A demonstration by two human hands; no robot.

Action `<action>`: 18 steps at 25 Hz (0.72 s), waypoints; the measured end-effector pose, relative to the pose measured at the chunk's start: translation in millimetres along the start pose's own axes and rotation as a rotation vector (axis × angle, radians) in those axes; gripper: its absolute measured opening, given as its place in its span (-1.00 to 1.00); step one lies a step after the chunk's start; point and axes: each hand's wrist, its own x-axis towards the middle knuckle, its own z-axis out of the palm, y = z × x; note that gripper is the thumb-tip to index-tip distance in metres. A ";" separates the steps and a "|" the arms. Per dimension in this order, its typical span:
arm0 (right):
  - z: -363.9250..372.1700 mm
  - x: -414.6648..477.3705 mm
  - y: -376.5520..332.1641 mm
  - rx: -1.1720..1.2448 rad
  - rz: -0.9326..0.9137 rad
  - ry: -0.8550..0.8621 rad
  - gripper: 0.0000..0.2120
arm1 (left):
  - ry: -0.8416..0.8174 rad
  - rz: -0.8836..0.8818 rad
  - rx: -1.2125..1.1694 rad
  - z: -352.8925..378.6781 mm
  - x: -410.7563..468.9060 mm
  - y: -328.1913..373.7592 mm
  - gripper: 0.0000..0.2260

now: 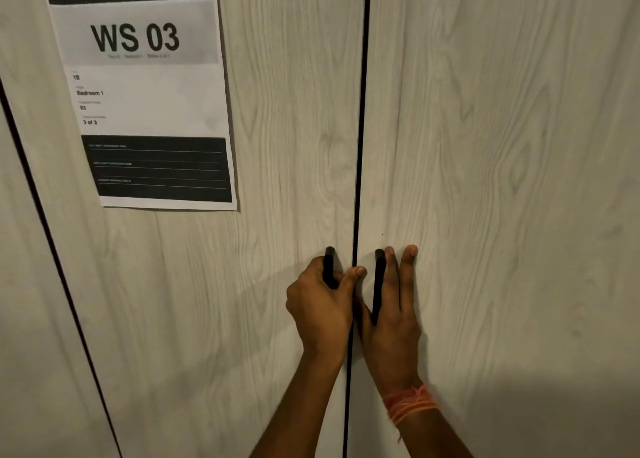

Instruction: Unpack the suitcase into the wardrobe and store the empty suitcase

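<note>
Step in hand: opening shut wardrobe (277, 145), printed sheet (145, 93) at left. Curling left hand (318, 305) round left handle (329, 267); laying right hand (394, 312), fingers straight, along right handle (379, 284), not gripping. Suitcase out of view. Next, likely calling for closing that grip, pulling both doors outward.

Dim, warm light lies on the wardrobe doors (485, 145), with a broad shadow at lower right. I cannot read the blurred small print on the sign (145, 90); lens distortion slants the left seam.
</note>
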 end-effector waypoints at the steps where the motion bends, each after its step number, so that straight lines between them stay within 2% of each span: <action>1: 1.4 -0.1 2.3 0.006 -0.002 -0.008 -0.25 | 0.001 -0.007 0.003 1.7 0.5 -1.1 -0.73; 6: 2.7 2.7 2.9 0.014 -0.029 -0.026 -0.26 | -0.052 -0.024 0.019 -1.1 6.9 1.6 -0.75; 9: -3.8 1.2 0.4 -0.005 -0.012 -0.120 -0.21 | -0.153 -0.004 0.285 -10.5 9.4 11.5 -0.67; 11: -15.0 -2.2 0.4 -0.113 -0.028 -0.190 -0.18 | -0.201 0.011 0.434 -17.8 5.9 19.7 -0.65; 14: -32.6 -1.1 2.7 -0.305 -0.093 -0.207 -0.22 | -0.288 0.021 0.573 -22.8 -3.7 25.2 -0.47; 18: -48.9 -4.5 -0.9 -0.459 -0.096 -0.169 -0.30 | -0.372 0.008 0.735 -30.1 -9.3 31.9 -0.56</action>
